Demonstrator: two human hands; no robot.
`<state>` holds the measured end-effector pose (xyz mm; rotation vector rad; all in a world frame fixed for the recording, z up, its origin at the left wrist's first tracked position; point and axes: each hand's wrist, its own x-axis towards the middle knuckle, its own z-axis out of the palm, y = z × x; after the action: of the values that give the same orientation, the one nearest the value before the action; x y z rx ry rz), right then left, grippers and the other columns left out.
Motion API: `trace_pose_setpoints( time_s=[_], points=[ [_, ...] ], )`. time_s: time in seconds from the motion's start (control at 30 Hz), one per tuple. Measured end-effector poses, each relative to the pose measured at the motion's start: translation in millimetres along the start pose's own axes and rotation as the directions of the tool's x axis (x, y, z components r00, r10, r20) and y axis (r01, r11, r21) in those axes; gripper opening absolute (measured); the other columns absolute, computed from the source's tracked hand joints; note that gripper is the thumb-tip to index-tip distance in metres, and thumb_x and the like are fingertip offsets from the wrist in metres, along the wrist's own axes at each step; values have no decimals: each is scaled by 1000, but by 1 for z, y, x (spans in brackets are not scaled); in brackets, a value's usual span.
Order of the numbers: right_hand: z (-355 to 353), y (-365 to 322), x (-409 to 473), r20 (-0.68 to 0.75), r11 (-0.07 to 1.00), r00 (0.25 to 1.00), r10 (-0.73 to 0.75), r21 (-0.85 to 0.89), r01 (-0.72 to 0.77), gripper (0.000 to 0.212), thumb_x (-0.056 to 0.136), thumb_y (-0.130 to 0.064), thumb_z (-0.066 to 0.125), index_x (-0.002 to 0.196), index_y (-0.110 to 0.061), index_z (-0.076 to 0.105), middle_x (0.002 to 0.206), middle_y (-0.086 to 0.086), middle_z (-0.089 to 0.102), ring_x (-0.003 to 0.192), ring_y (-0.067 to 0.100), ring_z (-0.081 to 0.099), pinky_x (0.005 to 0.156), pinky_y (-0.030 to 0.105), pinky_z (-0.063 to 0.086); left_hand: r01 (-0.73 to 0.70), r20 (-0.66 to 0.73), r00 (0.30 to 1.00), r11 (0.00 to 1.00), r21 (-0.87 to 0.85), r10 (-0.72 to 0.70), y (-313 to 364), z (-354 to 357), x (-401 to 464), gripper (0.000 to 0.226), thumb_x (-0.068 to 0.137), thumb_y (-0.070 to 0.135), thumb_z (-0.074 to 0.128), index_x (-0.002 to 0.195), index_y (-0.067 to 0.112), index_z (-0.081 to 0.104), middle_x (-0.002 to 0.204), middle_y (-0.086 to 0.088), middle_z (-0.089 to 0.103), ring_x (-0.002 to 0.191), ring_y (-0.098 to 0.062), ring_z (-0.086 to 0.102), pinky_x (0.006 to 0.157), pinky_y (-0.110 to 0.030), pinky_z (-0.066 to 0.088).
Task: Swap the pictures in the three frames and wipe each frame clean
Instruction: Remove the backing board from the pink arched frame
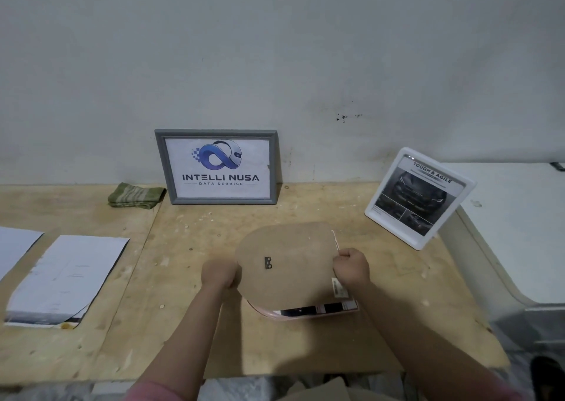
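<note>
You are gripping a brown backing board (286,266) with both hands: your left hand (220,273) is closing on its left edge, and your right hand (351,267) is pinching its right edge, fingers curled tight. The board is showing its back, with a small metal hanger (268,262) near the left side. Under it, a pink frame (318,311) is lying on the desk (183,324), its lower edge and a dark strip of picture peeking out below the board.

To your left, two loose printed sheets are lying face down on the desk: a nearer one (65,278) and another (15,244) cut off by the picture's edge, both well apart from your hands.

Farther back on the right, a white frame (419,197) holding a dark car print is standing tilted. At the rear centre, a grey frame (217,166) with a blue logo print is leaning against the wall (275,49). Just beside its left edge, a folded green cloth (136,195) is resting on the desk. Nothing is lying between your hands and those frames.
</note>
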<state>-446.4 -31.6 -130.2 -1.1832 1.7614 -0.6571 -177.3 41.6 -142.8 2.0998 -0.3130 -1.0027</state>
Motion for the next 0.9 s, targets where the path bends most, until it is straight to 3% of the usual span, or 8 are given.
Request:
trace_pose_setpoints(
  time_s=[0.17, 0.27, 0.43, 0.5, 0.67, 0.77, 0.8, 0.9],
  points=[
    [0, -1, -2, 19, 995, 997, 78, 66, -79, 20, 80, -5, 53, 96, -7, 64, 92, 11, 65, 84, 24, 61, 67, 25, 44, -22, 48, 999, 1000, -6, 22, 6, -6, -11, 42, 84, 5, 62, 48, 12, 41, 53, -8, 42, 57, -23, 42, 56, -28, 33],
    [-4, -1, -3, -13, 989, 996, 86, 119, -84, 16, 82, -3, 51, 90, -7, 64, 90, 11, 64, 79, 22, 59, 70, 27, 47, -25, 112, 993, 998, -52, 31, 10, -5, -18, 38, 81, 2, 63, 49, 11, 45, 54, -9, 46, 60, -23, 46, 60, -30, 37],
    [-29, 0, -8, -183, 983, 979, 84, 175, -52, 14, 85, -4, 50, 89, -11, 62, 90, 8, 63, 81, 23, 58, 72, 30, 45, -120, 194, 973, 993, -25, 122, 23, 7, -40, 28, 80, 8, 69, 55, 8, 57, 53, -13, 55, 49, -22, 50, 53, -27, 41],
    [-46, 6, -11, -268, 988, 959, 88, 147, -50, 15, 82, -5, 50, 85, -10, 64, 88, 10, 66, 80, 27, 59, 72, 34, 47, -149, 241, 959, 989, -5, 146, 30, 18, -53, 24, 78, 6, 69, 57, 7, 58, 57, -14, 57, 52, -23, 52, 54, -30, 45],
    [-103, 34, -20, -431, 998, 900, 65, 43, -51, 21, 87, -6, 48, 103, -4, 62, 100, 10, 62, 93, 28, 57, 90, 37, 47, -263, 385, 901, 958, 115, 201, 39, 71, -88, 18, 79, 0, 62, 62, 4, 60, 60, -17, 57, 54, -25, 55, 60, -35, 54],
    [-137, 54, -24, -437, 998, 899, 18, -40, -40, 20, 84, -2, 50, 98, -1, 63, 89, 11, 63, 91, 34, 59, 81, 39, 49, -388, 417, 868, 892, 231, 270, 34, 109, -107, 13, 73, 3, 63, 62, -2, 69, 66, -21, 69, 58, -26, 65, 63, -40, 59],
    [-149, 61, -23, -438, 997, 899, 1, -67, -34, 18, 82, -1, 50, 96, 0, 63, 84, 13, 62, 87, 35, 59, 78, 40, 49, -419, 429, 857, 870, 259, 285, 33, 122, -117, 12, 71, 2, 63, 62, -2, 70, 67, -19, 70, 59, -26, 66, 62, -40, 59],
    [-181, 80, -23, -452, 991, 891, -30, -131, -32, 25, 84, 0, 49, 105, 5, 61, 96, 22, 63, 92, 38, 58, 84, 45, 49, -495, 485, 823, 793, 355, 297, 29, 155, -147, 10, 68, 1, 64, 59, 2, 67, 62, -13, 66, 61, -24, 64, 56, -27, 55]
  ],
)
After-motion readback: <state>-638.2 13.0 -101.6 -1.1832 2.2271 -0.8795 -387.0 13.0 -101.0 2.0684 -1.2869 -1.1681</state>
